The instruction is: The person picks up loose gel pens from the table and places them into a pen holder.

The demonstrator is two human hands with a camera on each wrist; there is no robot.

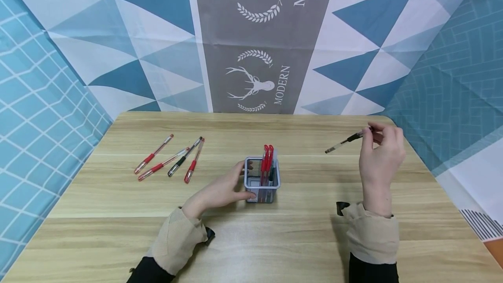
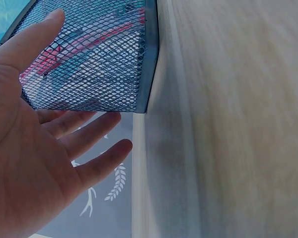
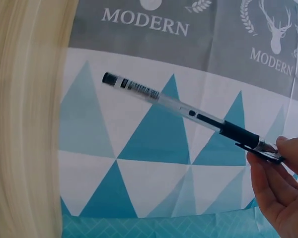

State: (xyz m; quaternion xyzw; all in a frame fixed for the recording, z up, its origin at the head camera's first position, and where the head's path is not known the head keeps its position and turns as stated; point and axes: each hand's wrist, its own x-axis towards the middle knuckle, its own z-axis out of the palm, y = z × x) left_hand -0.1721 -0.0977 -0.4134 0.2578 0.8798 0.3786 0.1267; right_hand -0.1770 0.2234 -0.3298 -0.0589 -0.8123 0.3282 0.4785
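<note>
A mesh pen holder (image 1: 262, 193) stands mid-table with red pens (image 1: 267, 165) and a dark one upright inside. Around its left side lies the left hand (image 1: 224, 189), thumb at the front and fingers behind; in the left wrist view that hand (image 2: 44, 144) has its thumb on the mesh (image 2: 89, 64) and its fingers spread at the edge. Over the table's right side the right hand (image 1: 381, 156) pinches a clear and black pen (image 1: 346, 141) by one end. The right wrist view shows the pen (image 3: 188, 111) slanting from the fingertips of the hand (image 3: 283, 188).
On the left of the wooden table (image 1: 98, 230) lie several pens: red ones (image 1: 155, 154) and a black one (image 1: 184, 157), slanted and close together. Patterned cloth (image 1: 251, 47) hangs along the table's far edge and down both sides.
</note>
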